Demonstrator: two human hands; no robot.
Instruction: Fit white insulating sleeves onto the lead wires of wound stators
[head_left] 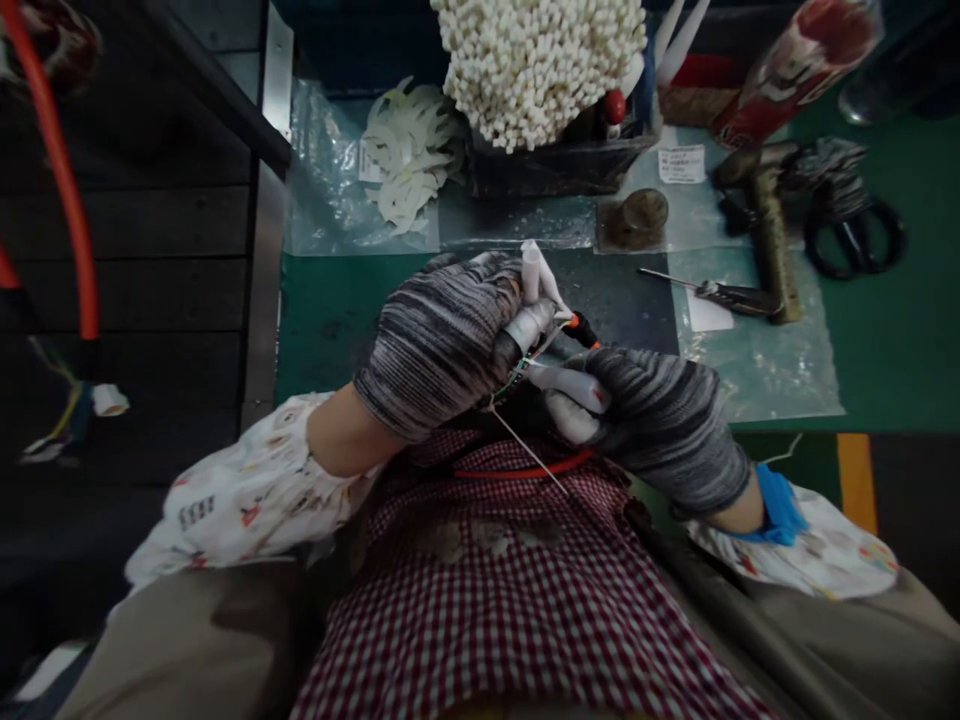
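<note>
My left hand (442,345), in a grey-striped knit glove, is closed at the front of the bench, with thin coloured wires (561,325) at its fingertips. White coverings wrap several of its fingers. A white tube-like piece (530,268) stands up there; whether it is a finger covering or a separate part I cannot tell. My right hand (667,415), gloved alike with white-covered fingertips, is closed around an orange cable (576,321) with a black-wrapped section, just right of the left hand. A pale string (529,445) hangs below the hands. The fingers partly hide the wires.
Behind the hands stands a dark bin (547,170) of many small white pieces (540,70). White strips (416,150) lie on plastic at left. To the right are a screwdriver (712,290), a tool with a brownish handle (776,240), scissors (855,235) and a red can (799,70). Orange cables (64,190) hang far left.
</note>
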